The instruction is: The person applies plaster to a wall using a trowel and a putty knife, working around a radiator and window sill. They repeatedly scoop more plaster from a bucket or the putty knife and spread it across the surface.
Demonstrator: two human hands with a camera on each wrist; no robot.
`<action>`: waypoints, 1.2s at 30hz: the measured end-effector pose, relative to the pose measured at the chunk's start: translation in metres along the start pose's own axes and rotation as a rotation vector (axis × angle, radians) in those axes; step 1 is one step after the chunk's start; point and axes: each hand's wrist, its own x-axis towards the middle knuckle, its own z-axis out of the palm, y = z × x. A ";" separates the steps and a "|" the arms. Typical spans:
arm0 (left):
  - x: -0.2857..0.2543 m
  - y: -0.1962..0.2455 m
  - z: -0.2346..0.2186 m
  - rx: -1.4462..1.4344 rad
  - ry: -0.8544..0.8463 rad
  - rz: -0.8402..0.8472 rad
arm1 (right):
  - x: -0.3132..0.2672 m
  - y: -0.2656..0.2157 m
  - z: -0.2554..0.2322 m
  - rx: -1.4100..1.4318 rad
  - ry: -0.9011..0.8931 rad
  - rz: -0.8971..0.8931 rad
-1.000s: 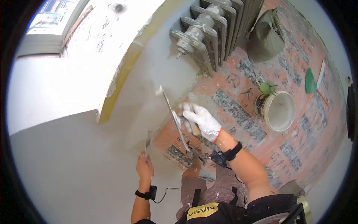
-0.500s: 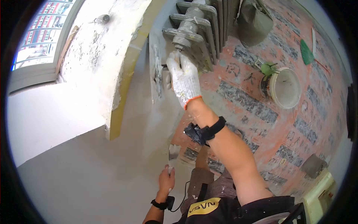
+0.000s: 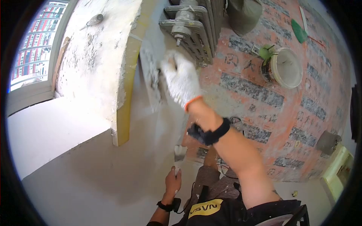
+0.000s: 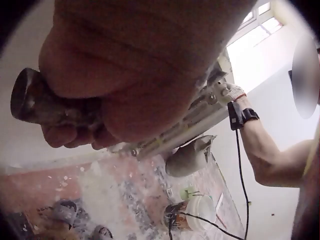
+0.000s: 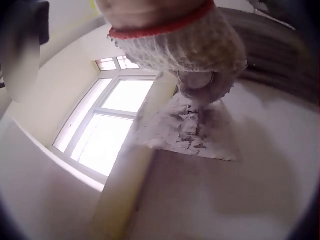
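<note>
A small putty knife (image 3: 178,152) was gripped in the bare left hand (image 3: 172,183), fingers curled round its handle, low beside the wall (image 3: 94,180). Farther up, a wide plaster-caked trowel (image 3: 151,77) was held flat against the wall by the gloved right hand (image 3: 180,81), closed round its handle, just below the radiator (image 3: 188,28). Beyond the radiator, a white bucket (image 3: 285,67) stood on the floor (image 3: 264,109); its contents could not be told.
</note>
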 end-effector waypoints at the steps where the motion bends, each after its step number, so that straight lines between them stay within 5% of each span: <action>1: 0.001 0.003 -0.001 0.015 0.004 0.000 | -0.018 -0.006 -0.002 0.044 -0.032 0.040; 4: 0.006 0.011 -0.002 0.018 -0.010 0.002 | -0.060 0.005 -0.005 -0.063 -0.144 0.115; 7: 0.012 0.022 -0.004 0.066 -0.041 -0.010 | -0.059 0.008 -0.024 0.112 -0.037 0.048; 12: 0.014 0.027 0.002 0.106 -0.070 0.011 | 0.027 0.017 -0.031 0.374 -0.023 0.195; 14: 0.014 0.029 -0.001 0.119 -0.101 0.004 | 0.056 0.023 -0.019 0.160 0.117 -0.086; 15: 0.012 0.029 -0.002 0.126 -0.136 -0.007 | 0.062 0.019 -0.021 0.163 0.114 -0.080; 19: 0.006 0.017 0.001 0.167 -0.163 -0.057 | 0.067 0.006 -0.032 0.118 -0.120 0.123; 24: 0.006 0.007 0.008 0.111 -0.087 0.017 | 0.003 0.015 -0.010 0.012 0.002 -0.081; 28: 0.001 0.001 0.009 0.085 -0.082 -0.020 | -0.068 0.008 0.000 0.128 -0.094 0.103; 31: -0.004 -0.027 0.016 0.093 -0.113 -0.036 | -0.127 0.023 0.018 -0.012 -0.028 -0.111; 34: -0.017 -0.076 0.025 0.103 -0.156 0.051 | -0.172 0.019 0.026 -0.008 -0.005 0.017; 36: -0.026 -0.092 0.031 0.012 0.037 0.418 | -0.197 0.014 0.023 0.205 -0.223 0.229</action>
